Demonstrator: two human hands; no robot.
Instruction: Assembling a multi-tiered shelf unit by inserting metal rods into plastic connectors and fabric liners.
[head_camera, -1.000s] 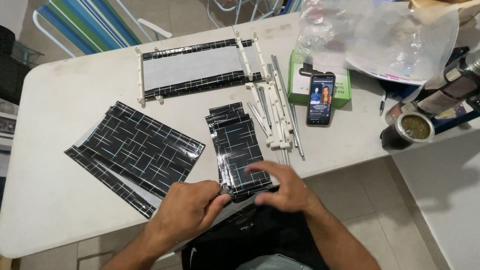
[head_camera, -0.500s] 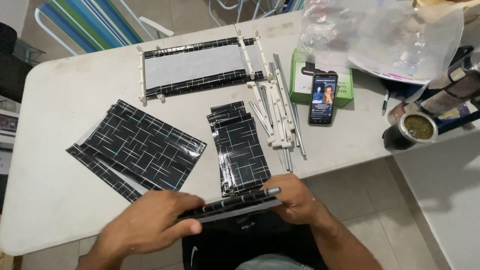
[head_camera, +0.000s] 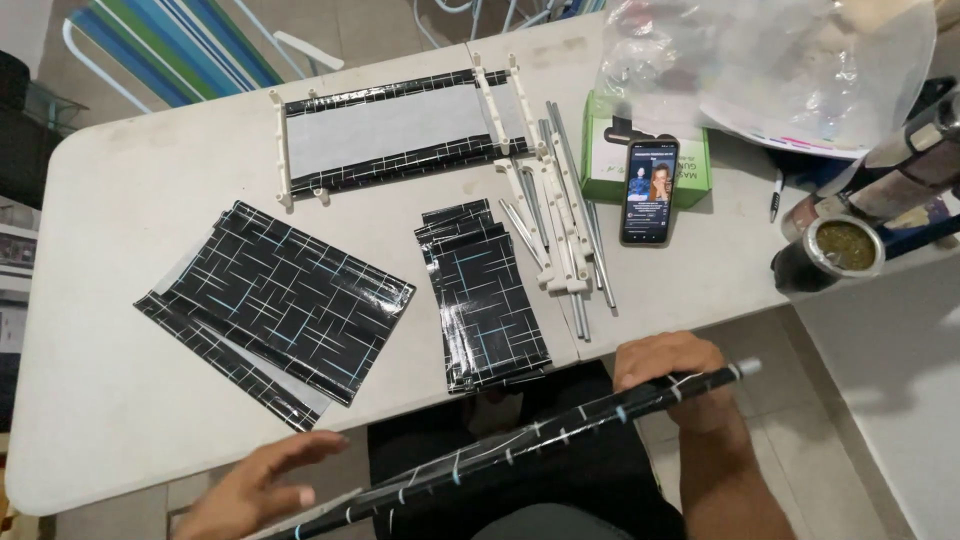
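Note:
My right hand (head_camera: 672, 374) grips a long thin rod wrapped in black patterned film (head_camera: 520, 440), held slantwise below the white table's (head_camera: 120, 200) near edge. Near the rod's lower end, my left hand (head_camera: 262, 487) has its fingers spread, touching or just beside it. On the table in front of me lies a stack of narrow black patterned sheets (head_camera: 482, 290). A larger stack of black patterned sheets (head_camera: 275, 305) lies to its left.
A white frame with black-edged grey panel (head_camera: 385, 135) lies at the back. White and metal rods (head_camera: 555, 210) lie in a bundle. A phone (head_camera: 650, 190) leans on a green box (head_camera: 600, 150). A plastic bag (head_camera: 770, 60), a round cup (head_camera: 835, 250) and a striped chair (head_camera: 170, 45) are around.
The wrapped rod has come off the table edge toward me and tilted, its right end up. My left hand has opened and slid to the rod's lower end.

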